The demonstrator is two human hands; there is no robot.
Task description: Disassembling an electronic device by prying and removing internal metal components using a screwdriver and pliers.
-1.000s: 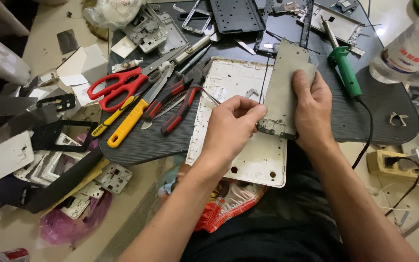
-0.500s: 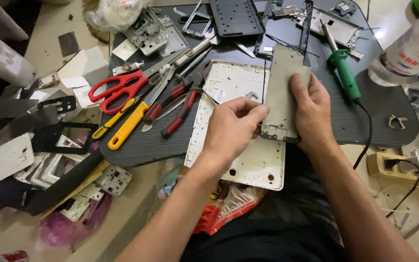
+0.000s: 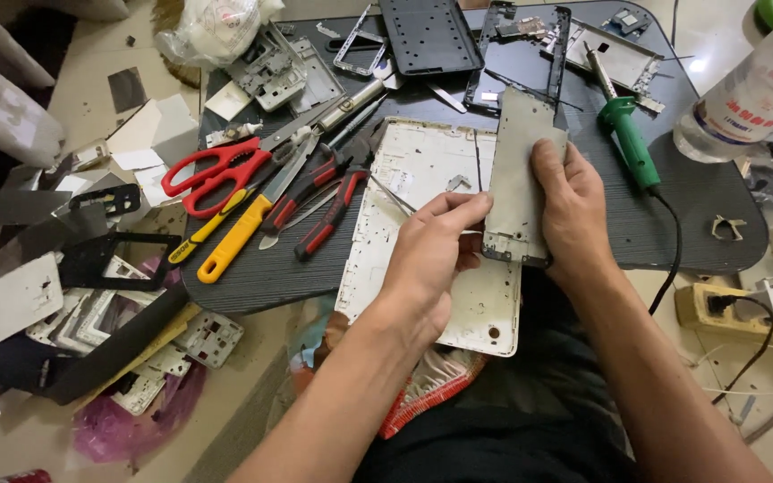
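Observation:
My right hand [image 3: 573,207] grips a grey phone frame panel [image 3: 519,170] along its right edge and holds it upright over a large white tablet back shell [image 3: 422,179]. My left hand [image 3: 431,255] pinches thin metal tweezers [image 3: 395,195], fingertips close to the panel's left edge. The shell lies on a dark mat [image 3: 691,206] in front of me.
Red scissors [image 3: 216,170], red-handled pliers [image 3: 328,201] and a yellow-handled tool [image 3: 234,240] lie left of the shell. A green soldering iron [image 3: 628,143] lies to the right, a clear bottle [image 3: 744,98] beyond it. Phone frames and parts litter the far mat and the floor at left. A power strip [image 3: 744,313] sits right.
Both hands and the grey panel stay almost in place. The view has shifted a little; my left fingers have edged closer to the panel's left side.

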